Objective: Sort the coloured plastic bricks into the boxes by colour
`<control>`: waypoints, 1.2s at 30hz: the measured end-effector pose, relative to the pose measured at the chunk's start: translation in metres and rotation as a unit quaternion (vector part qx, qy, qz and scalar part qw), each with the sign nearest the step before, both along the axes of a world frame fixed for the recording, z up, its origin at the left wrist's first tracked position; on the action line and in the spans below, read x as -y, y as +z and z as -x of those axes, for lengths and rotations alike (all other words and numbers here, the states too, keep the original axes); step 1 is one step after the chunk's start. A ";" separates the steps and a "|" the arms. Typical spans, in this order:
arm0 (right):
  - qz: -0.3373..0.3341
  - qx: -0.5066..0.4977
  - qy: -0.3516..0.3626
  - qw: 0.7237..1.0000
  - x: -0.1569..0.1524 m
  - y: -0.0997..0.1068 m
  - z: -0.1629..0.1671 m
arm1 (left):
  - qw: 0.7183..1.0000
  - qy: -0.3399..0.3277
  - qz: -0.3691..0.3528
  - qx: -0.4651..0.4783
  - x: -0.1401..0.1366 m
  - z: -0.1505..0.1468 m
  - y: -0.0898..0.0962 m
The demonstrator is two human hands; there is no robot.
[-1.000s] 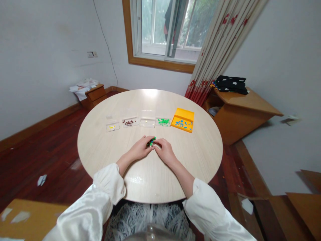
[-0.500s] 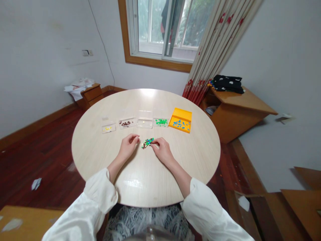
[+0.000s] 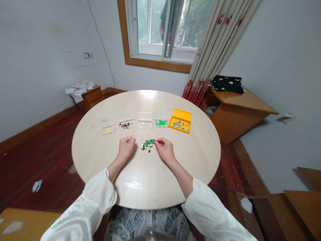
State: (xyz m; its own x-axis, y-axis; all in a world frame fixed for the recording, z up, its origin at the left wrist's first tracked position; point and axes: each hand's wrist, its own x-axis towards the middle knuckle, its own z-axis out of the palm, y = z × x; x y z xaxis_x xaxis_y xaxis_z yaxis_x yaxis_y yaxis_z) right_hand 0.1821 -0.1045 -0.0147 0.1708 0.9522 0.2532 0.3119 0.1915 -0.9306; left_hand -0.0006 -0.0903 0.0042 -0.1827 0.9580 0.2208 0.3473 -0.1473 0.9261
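A small pile of mixed green, blue, brown and cream pieces [image 3: 147, 144] lies on the round table [image 3: 150, 177] between my hands. At its right edge, my right hand [image 3: 164, 148] pinches thumb and forefinger together; whatever is between the tips is too small to make out. My left hand [image 3: 126, 146] is curled into a fist left of the pile, apart from it, and its fingers hide anything inside. A brown piece [image 3: 149, 151] sits loose at the pile's near side.
Behind the pile stand clear boxes with yellow pieces [image 3: 108, 130], brown pieces [image 3: 125, 125] and green pieces [image 3: 161, 123]. A clear box [image 3: 144, 127] with a pale piece is among them. An orange box [image 3: 181, 115] at the right holds blue pieces.
My left hand has curled from a loose pinch into a fist, drawing slightly left. My right hand has shifted slightly right, uncovering brown pieces at the pile's near edge.
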 end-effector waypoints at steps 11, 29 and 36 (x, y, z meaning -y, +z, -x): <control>-0.025 -0.070 0.058 0.996 -0.026 0.001 0.002 | 0.986 -0.119 -0.082 -0.082 -0.008 -0.013 0.002; -0.117 0.164 0.165 0.965 -0.045 0.009 -0.010 | 0.997 0.038 -0.046 0.051 -0.060 0.016 0.003; -0.082 0.248 0.230 0.937 -0.041 0.017 -0.017 | 0.986 0.144 -0.078 -0.022 -0.071 0.041 0.004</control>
State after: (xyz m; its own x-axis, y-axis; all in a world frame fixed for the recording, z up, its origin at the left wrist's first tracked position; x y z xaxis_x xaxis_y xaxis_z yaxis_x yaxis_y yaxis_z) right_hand 0.1991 -0.0636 0.0019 -0.4259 0.8374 0.3425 0.5477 0.5399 -0.6391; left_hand -0.0415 -0.0195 0.0083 -0.4286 0.8221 0.3747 0.4348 -0.1758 0.8832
